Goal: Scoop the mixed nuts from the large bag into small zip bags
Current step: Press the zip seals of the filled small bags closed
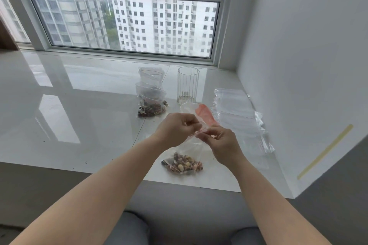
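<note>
Head view, left hand and right hand both pinching the red zip edge of a small clear nut-filled bag, bag bottom resting on glossy white tabletop, near edge.

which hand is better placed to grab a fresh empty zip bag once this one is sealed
Right, probably. The right hand pinches the filled bag's zip beside the stack of empty bags on the sill's right. The left hand would have to cross over; filled bags lie on its side.
</note>
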